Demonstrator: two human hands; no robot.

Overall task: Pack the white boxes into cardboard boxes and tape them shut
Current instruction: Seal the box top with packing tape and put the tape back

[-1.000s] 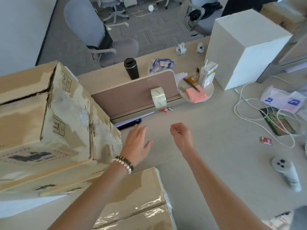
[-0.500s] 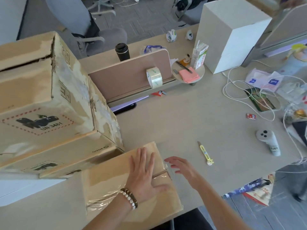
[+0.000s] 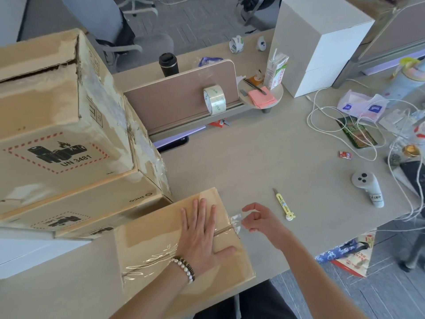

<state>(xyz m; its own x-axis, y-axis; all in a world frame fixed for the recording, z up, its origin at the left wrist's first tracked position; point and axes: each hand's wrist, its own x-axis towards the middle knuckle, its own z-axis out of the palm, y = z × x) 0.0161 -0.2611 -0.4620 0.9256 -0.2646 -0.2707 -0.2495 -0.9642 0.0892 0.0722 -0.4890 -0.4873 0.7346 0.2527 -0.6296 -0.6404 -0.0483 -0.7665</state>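
Two hands on the job, and I'm at the taping step. My left hand [image 3: 202, 236] lies flat on the top of the small cardboard box [image 3: 184, 247], fingers straight and slightly spread, thumb out to the side, pressing the flaps down along the seam. The box sits at the near edge of the desk [image 3: 264, 162], just beside the stacked big cartons [image 3: 64, 134]. My right hand [image 3: 262, 221] is at the box's right edge, fingers curled, and it looks to be pinching the loose end of the clear tape strip [image 3: 235, 223] that runs across the lid. I judge the next move is to fold that tail down over the side and rub it flat. The tape roll [image 3: 214, 99] leans on the divider [image 3: 181, 97], well apart, and the yellow cutter [image 3: 284, 203] lies near my right hand. One tall white box [image 3: 322, 42] stands at the far side, not yet packed.
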